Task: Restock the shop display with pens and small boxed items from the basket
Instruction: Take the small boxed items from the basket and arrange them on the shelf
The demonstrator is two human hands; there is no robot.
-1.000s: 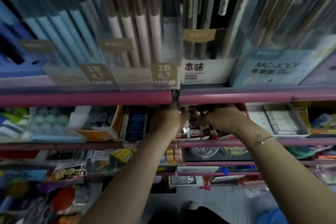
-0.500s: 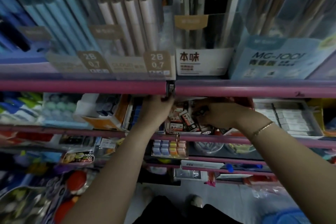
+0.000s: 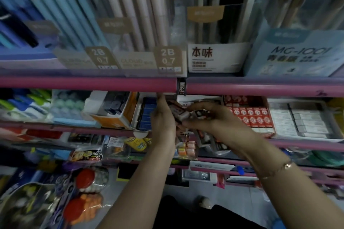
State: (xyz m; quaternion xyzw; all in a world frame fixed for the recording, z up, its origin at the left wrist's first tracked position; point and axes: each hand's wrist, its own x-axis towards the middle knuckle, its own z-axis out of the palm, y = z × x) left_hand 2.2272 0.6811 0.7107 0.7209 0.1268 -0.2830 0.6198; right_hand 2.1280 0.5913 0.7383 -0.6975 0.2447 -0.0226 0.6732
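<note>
Shop shelf (image 3: 87,83) under pens (image 3: 141,5).
Just below it, left hand (image 3: 163,119) and right hand (image 3: 208,119) each hold small boxes (image 3: 181,114).

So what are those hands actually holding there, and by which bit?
Both hands share a clutch of small boxes: the right hand curls its fingers over their tops, the left hand supports their left side. Its exact grip is hidden.

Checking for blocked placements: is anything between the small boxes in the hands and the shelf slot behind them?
Nothing visible blocks it. Both the left hand and right hand hold small boxes just in front of the open slot, under the pink shelf rail, beside the red boxes. The slot's depth is hidden.
</note>
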